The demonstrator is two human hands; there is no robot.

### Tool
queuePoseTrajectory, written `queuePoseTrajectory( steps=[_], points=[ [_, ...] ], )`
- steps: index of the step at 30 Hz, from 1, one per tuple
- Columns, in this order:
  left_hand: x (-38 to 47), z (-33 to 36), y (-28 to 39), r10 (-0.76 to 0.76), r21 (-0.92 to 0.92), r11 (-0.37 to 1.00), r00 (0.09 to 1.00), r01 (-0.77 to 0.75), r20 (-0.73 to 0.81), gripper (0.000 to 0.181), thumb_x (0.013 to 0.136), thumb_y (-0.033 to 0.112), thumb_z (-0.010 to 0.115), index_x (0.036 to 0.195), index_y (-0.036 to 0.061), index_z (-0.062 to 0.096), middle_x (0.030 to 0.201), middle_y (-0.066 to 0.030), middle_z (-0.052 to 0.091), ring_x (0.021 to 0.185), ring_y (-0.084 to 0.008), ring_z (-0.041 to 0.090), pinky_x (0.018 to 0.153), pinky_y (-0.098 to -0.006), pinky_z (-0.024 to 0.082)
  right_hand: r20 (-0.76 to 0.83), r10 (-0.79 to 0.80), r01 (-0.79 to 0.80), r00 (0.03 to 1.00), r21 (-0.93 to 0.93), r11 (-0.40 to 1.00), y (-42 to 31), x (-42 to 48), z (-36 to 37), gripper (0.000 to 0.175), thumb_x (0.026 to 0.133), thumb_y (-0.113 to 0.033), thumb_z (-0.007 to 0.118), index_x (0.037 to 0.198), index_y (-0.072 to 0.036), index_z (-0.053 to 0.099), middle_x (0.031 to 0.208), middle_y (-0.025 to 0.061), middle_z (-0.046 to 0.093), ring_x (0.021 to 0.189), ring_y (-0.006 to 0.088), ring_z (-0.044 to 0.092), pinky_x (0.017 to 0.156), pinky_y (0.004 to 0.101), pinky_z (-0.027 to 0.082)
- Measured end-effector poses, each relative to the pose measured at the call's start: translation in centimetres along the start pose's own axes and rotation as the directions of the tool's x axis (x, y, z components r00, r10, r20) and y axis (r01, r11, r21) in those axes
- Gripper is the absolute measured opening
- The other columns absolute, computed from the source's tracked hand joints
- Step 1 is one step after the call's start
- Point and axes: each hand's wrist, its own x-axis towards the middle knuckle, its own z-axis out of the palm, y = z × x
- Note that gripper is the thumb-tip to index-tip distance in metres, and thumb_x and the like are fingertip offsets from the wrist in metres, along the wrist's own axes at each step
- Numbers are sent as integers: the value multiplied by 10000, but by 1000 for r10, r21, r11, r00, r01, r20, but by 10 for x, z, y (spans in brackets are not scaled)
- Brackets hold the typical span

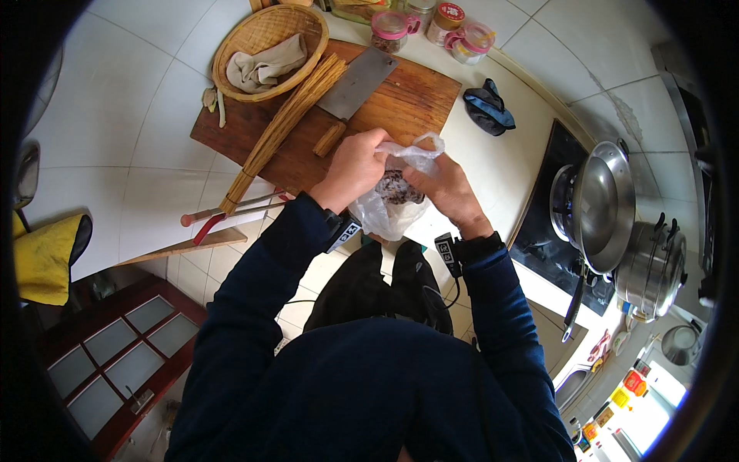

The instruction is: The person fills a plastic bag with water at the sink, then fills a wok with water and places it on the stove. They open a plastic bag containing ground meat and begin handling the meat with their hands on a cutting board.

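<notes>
Between my two hands hangs a thin clear plastic bag [388, 218], its mouth spread apart. Dark brown, crumbly contents [398, 187] show inside; what they are I cannot tell. My left hand [357, 168] pinches the bag's left rim, while my right hand [441, 187] grips the right rim with the thumb over the opening. The bag is held at the near edge of a wooden cutting board [413, 95]. On that board lie a cleaver [359, 81] with a wooden handle [329, 138] and a long bundle of thin bamboo sticks [283, 124].
A wicker basket [225, 72] holding a cloth [268, 63] stands at the back left. Lidded jars [389, 32] line the wall. To the right are a folded black and blue cloth item [489, 108], a wok [603, 208] on the hob [534, 231], and a steamer pot [649, 265]. Red-handled tongs [209, 228] jut out left.
</notes>
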Motion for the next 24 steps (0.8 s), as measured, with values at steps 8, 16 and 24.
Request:
queuePoseTrajectory(
  steps=[8,16,24],
  points=[
    [-25,-10,14,-80,-152,983,988,100,130,441,876,195,760,1215,-58,636,1056,-186,738,951,-256,722,831,-341,554,-70,11,-17,997,-85,996,23,5,6,311,894,-157,740,1140,28,701,957,184,754,865,256,728,806,355,559],
    [-61,-14,-5,-163,-66,983,982,170,99,288,879,88,713,1134,-34,657,990,-181,731,886,-232,717,774,-354,548,-253,-67,10,965,-219,976,32,3,12,213,912,-80,667,1091,34,679,943,211,734,875,276,726,805,355,553],
    [-42,-15,-46,-255,-315,909,963,271,92,132,966,29,582,1031,-27,683,871,-46,702,775,-124,632,705,-278,511,-209,72,-42,975,144,989,42,3,8,180,955,-23,616,1102,58,681,992,97,738,899,161,671,822,299,544]
  ],
)
